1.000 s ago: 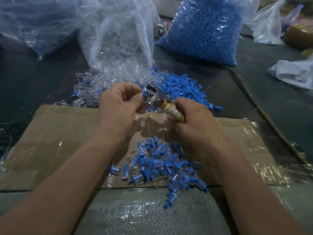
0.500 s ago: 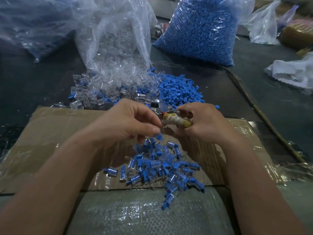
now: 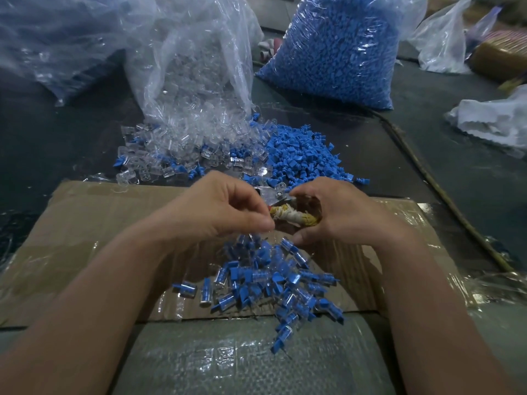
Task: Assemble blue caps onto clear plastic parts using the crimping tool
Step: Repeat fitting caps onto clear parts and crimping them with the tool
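Observation:
My right hand (image 3: 339, 215) grips the crimping tool (image 3: 288, 213) by its cloth-wrapped handle; the metal jaws point left with a clear part (image 3: 280, 189) at them. My left hand (image 3: 222, 209) hovers with curled fingertips just above the pile of finished blue-and-clear pieces (image 3: 271, 280) on the cardboard (image 3: 85, 223); whether it pinches anything I cannot tell. Beyond the hands lie loose clear parts (image 3: 176, 155) and loose blue caps (image 3: 302, 155).
A clear bag of clear parts (image 3: 194, 67) spills open at the back centre. A bag of blue caps (image 3: 336, 49) stands at the back right. More plastic bags lie far left and far right. A thin stick (image 3: 445, 195) runs along the right.
My left hand left the tool's jaws and came down toward the finished pile. My right hand lowered the tool a little and turned it flatter.

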